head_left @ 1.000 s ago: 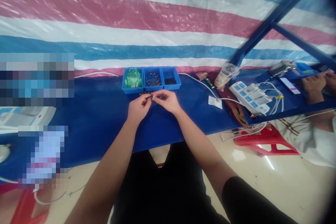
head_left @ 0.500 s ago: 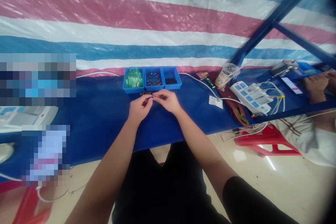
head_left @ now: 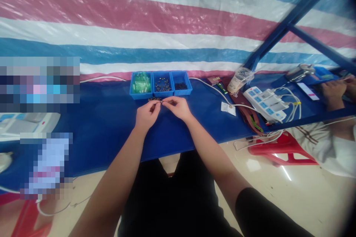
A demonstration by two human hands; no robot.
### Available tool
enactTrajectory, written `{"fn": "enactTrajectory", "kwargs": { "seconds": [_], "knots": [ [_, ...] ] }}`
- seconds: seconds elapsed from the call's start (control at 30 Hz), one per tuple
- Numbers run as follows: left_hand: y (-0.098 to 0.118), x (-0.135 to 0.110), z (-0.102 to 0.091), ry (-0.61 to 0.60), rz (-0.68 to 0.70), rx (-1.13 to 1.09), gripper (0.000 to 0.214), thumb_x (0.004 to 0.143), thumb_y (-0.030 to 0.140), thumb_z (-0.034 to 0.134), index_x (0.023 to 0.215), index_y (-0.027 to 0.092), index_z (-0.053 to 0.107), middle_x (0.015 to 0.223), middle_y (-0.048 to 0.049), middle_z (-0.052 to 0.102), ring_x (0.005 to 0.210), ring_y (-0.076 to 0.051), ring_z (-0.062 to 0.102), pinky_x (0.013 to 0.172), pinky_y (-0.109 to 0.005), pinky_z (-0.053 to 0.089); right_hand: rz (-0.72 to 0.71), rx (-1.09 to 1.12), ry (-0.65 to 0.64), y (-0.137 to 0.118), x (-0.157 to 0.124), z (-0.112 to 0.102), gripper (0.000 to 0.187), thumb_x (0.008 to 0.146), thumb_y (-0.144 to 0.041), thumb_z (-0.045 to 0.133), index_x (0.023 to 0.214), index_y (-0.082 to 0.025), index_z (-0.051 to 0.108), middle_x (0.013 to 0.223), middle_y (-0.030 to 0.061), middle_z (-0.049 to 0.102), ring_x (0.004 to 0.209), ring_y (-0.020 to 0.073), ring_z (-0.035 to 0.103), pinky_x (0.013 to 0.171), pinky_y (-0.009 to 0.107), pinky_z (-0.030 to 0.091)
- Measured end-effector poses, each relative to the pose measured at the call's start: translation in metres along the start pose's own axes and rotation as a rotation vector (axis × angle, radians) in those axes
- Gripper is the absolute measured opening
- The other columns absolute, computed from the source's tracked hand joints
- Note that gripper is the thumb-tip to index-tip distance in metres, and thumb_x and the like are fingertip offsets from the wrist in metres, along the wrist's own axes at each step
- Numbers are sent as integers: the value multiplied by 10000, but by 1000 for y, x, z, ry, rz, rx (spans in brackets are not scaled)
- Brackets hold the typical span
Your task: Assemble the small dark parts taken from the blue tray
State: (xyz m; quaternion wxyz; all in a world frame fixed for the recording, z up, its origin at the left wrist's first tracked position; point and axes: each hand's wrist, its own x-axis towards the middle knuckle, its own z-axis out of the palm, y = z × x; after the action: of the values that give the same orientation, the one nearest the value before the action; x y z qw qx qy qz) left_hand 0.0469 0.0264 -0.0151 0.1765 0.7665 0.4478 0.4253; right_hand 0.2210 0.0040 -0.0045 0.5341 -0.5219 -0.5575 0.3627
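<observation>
Your left hand (head_left: 147,113) and right hand (head_left: 178,106) meet fingertip to fingertip. Each is nearly closed in a pinch on a small dark part (head_left: 161,101), probably metal, held between them just above the table (head_left: 105,122). Three bins (head_left: 161,94) sit just beyond your fingers, within easy reach.

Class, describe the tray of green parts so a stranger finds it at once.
Find the blue table under the striped sheet. Three small blue trays line up beyond the left hand and right hand. It is the leftmost tray, the only one holding green pieces.
</observation>
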Motion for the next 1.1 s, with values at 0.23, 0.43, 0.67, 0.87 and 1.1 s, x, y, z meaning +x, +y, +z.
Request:
{"fn": "enactTrajectory", "kwargs": {
  "seconds": [0.23,0.43,0.67,0.87,1.1],
  "knots": [
    [-1,-1,0,102,-43,54,269,921,372,540,967,185,728,694,-17,687,619,-123,623,642,-227,458,366,36,-393,-7,-2,-21,185,716,-259,779,829,-118,740,645,41,704,467,90,559,347,176,358],
    [-1,-2,1,130,-56,67,261,911,368,543,949,184,724,669,-6,669,600,-114,601,642,-224,443,252,390,-24,-3,15,-3,359,756,-320,755,1066,-155,682,977,76,742,637,112,672,493,200,533],
    [-1,0,1,142,-104,70,268,907,377,533,932,189,721,638,-5,643,600,-124,594,637,-234,432,96,5,87,11,15,3,251,904,-351,574,1055,-178,677,644,-23,637,485,95,567,482,223,463],
    [-4,4,-1,285,-210,91,259,911,361,516,937,187,706,659,-6,645,603,-133,588,651,-247,432,-258,-447,-230,11,-1,8,176,855,-224,648,1009,-196,729,859,24,676,829,153,590,803,287,472],
    [-5,4,-3,363,-253,89,239,908,343,518,921,175,687,652,4,619,612,-130,566,674,-248,424,-315,-659,-320,13,-5,32,255,859,-336,701,1053,-173,732,864,56,647,808,177,521,794,317,415]
  ]
}}
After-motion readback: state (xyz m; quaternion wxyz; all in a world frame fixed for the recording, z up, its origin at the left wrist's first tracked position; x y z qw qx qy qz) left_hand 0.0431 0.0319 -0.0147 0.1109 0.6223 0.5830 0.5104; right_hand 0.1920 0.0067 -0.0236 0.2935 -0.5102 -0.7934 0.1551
